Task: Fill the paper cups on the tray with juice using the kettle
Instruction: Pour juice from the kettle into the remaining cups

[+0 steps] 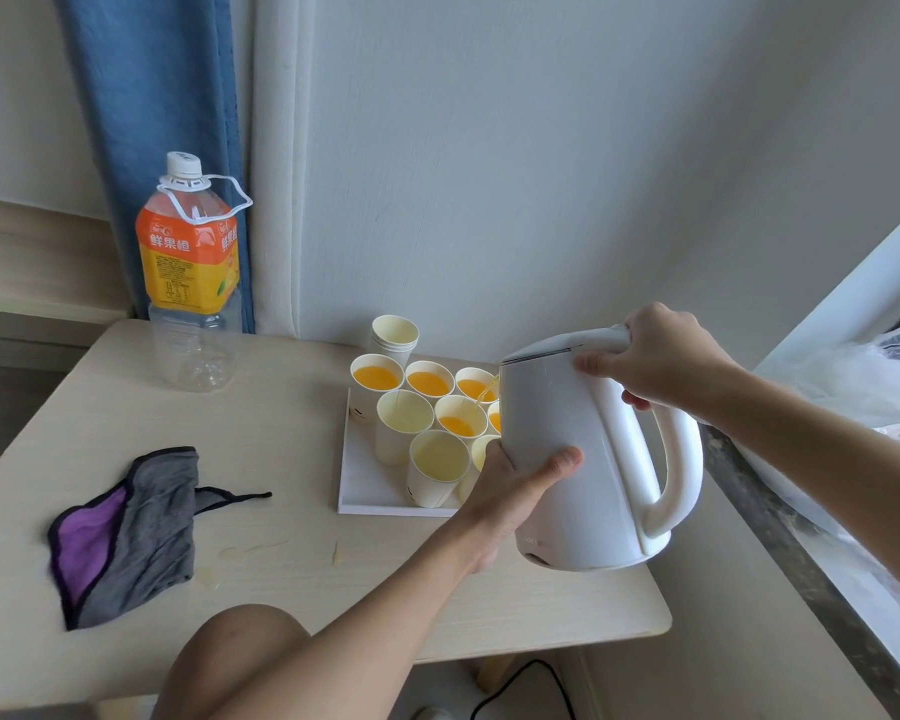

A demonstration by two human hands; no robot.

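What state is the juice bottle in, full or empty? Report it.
Empty, or nearly so. The capped bottle stands upright at the table's back corner, and its clear lower part shows no orange juice; behind the label I cannot tell.

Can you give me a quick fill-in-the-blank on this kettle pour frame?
1. The right hand grips the kettle by its ____.
2. The left hand steadies the kettle's ____.
3. The cups stand on a white ____.
4. The cloth lies to the ____ of the cups.

Missing: handle; body; tray; left
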